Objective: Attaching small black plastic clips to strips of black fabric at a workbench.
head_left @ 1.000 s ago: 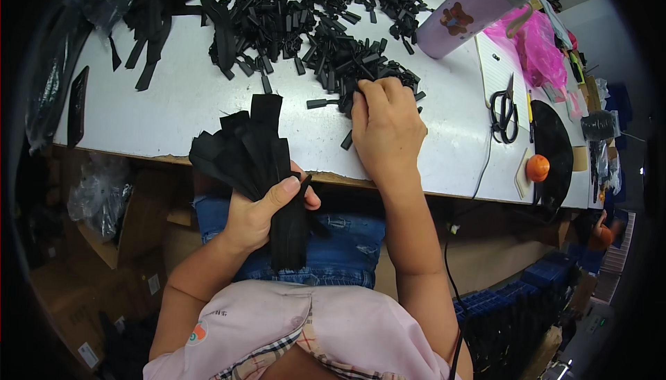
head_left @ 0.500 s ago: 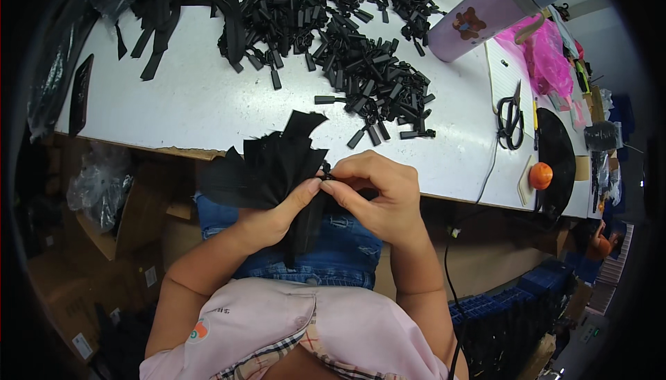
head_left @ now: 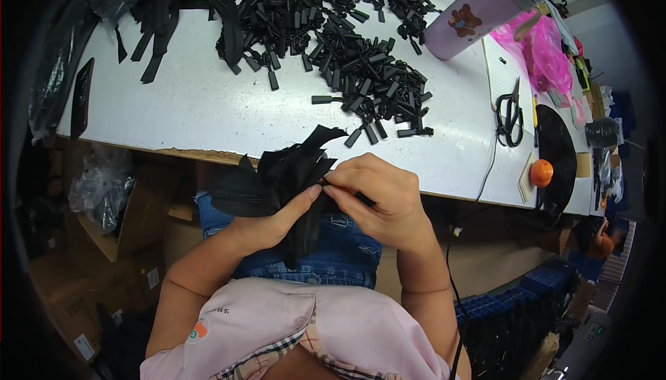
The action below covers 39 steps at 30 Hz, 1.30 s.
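A fanned bundle of black fabric strips, which look like zipper tapes, is gripped in my left hand above my lap. Some strips stick up past the table's front edge, and others hang down over my jeans. Close to the left thumb tip, my right hand is closed in a pinch. Whatever its fingertips hold is small, dark and mostly hidden. Beyond the hands, a heap of black zipper sliders with oblong pulls is spread across the white table.
More black strips lie at the far left near a dark phone-like slab. A lilac bottle stands at the back right. Black scissors, a notepad and an orange round object lie to the right.
The strip bundle has tilted and shifted slightly down and to the right. A small dark piece visible between the fingertips before is now mostly covered. Both hands stay together.
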Each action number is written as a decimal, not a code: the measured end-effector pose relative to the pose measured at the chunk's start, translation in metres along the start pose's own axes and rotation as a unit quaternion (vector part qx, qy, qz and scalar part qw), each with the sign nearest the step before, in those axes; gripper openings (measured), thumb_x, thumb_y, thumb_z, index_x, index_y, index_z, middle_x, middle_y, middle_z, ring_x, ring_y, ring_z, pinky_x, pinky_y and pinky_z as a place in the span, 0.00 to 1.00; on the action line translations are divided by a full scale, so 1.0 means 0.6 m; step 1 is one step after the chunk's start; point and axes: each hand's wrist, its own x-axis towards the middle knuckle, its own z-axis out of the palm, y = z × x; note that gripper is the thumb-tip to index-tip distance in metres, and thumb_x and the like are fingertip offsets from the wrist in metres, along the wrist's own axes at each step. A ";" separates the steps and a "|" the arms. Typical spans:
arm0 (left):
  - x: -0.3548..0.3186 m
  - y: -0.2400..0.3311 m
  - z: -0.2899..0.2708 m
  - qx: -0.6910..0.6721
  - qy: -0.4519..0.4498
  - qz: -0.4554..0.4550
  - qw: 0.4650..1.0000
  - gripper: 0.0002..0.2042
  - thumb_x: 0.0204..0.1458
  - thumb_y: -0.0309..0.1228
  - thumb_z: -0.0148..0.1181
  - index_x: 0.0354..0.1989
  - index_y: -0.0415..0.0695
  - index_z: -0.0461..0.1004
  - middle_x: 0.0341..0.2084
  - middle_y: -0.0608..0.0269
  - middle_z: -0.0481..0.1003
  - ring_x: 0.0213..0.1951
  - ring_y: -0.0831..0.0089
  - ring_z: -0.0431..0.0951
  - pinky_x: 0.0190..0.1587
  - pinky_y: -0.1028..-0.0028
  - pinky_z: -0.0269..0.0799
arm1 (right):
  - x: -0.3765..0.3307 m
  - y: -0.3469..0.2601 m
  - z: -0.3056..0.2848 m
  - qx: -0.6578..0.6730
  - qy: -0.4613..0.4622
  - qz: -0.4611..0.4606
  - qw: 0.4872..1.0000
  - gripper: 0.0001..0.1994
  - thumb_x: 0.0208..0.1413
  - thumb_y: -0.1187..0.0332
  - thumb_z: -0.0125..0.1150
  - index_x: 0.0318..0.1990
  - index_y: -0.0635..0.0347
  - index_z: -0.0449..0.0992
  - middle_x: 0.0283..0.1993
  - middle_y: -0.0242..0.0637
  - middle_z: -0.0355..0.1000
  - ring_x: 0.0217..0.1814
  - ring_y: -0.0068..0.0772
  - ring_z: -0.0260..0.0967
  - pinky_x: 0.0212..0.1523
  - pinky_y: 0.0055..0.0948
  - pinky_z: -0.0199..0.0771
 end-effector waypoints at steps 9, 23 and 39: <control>0.002 -0.015 -0.004 -0.009 0.043 0.031 0.999 0.09 0.46 0.25 0.54 0.37 0.39 0.69 0.31 0.65 0.70 0.35 0.80 0.69 0.37 0.81 0.65 | -0.010 0.013 0.016 0.004 0.004 -0.022 1.000 0.10 0.36 0.83 0.58 0.30 0.66 0.72 0.28 0.38 0.66 0.24 0.30 0.67 0.23 0.22 0.68; 0.005 -0.016 -0.012 -0.056 0.039 0.000 0.998 0.12 0.44 0.21 0.56 0.39 0.39 0.67 0.33 0.66 0.69 0.34 0.80 0.69 0.37 0.81 0.66 | -0.016 0.013 0.029 -0.031 0.042 -0.072 0.996 0.11 0.36 0.83 0.58 0.32 0.66 0.72 0.30 0.39 0.66 0.25 0.28 0.66 0.24 0.21 0.67; -0.004 -0.006 -0.009 -0.142 0.047 0.013 0.989 0.10 0.47 0.25 0.54 0.38 0.39 0.69 0.27 0.68 0.70 0.25 0.87 0.66 0.27 0.88 0.62 | -0.034 0.017 0.054 0.481 0.058 0.238 0.842 0.03 0.45 0.79 0.55 0.28 0.66 0.68 0.26 0.30 0.64 0.20 0.12 0.58 0.17 0.11 0.56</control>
